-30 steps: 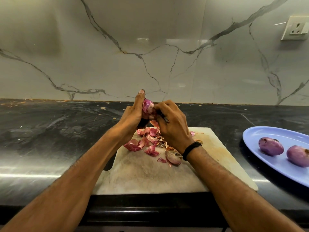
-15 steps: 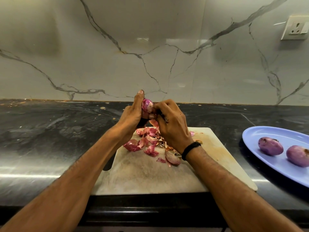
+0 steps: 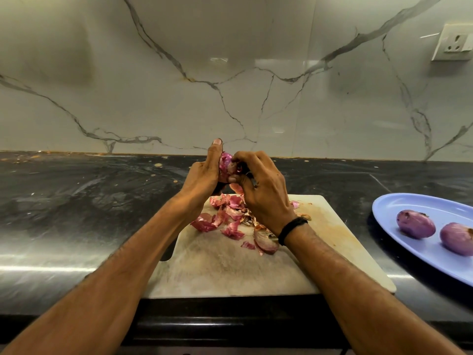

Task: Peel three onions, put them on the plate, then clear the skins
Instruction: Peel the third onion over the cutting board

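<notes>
A partly peeled red onion (image 3: 226,163) is held up above the far edge of the pale cutting board (image 3: 230,267). My left hand (image 3: 203,172) grips it from the left, thumb pointing up. My right hand (image 3: 261,189), with a black band on the wrist, curls its fingers on the onion's right side and pinches its skin. Loose pink and brown skins (image 3: 230,221) lie in a heap on the board beneath the hands. Two peeled onions (image 3: 415,224) (image 3: 457,238) lie on the blue plate (image 3: 399,206) at the right.
The board lies on a dark stone counter (image 3: 89,201) near its front edge. A marble wall (image 3: 230,73) stands behind, with a white socket (image 3: 454,42) at the upper right. Small crumbs dot the counter at the back left.
Both hands stay on the onion above the board. My right hand's fingers have shifted slightly on the skin; the skin heap and plate are unchanged.
</notes>
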